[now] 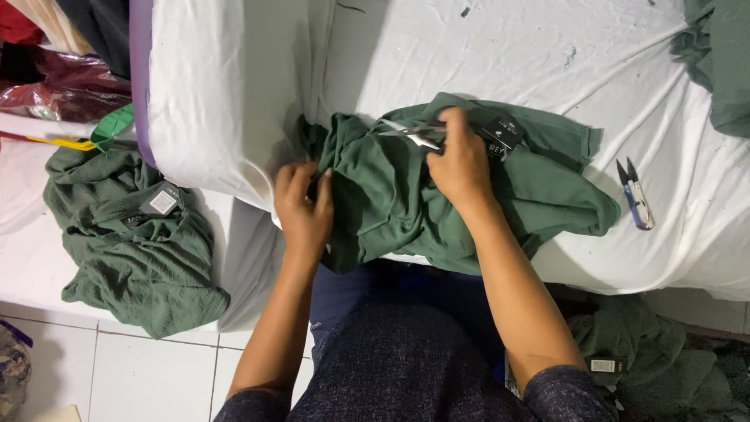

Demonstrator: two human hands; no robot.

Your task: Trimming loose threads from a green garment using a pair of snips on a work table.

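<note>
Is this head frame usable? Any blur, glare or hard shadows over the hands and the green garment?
Head view: even, soft light with no glare on the white sheet; the green garment reads dark, folds still legible; right hand and snips slightly motion-soft; left hand sharper; blue clippers cast only a faint shadow; deepest shade lies under the table edge near the lap.

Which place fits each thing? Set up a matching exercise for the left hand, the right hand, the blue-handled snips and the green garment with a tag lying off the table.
Things:
1. left hand
2. right hand
3. blue-handled snips
4. green garment with a tag

Places:
a. lying alone on the white sheet, right of the work
b. holding small scissors over the green cloth
c. heaped at the left, below the table edge
d. gripping the left edge of the green cloth

Pairs: 1-d, 2-b, 3-a, 4-c
</note>
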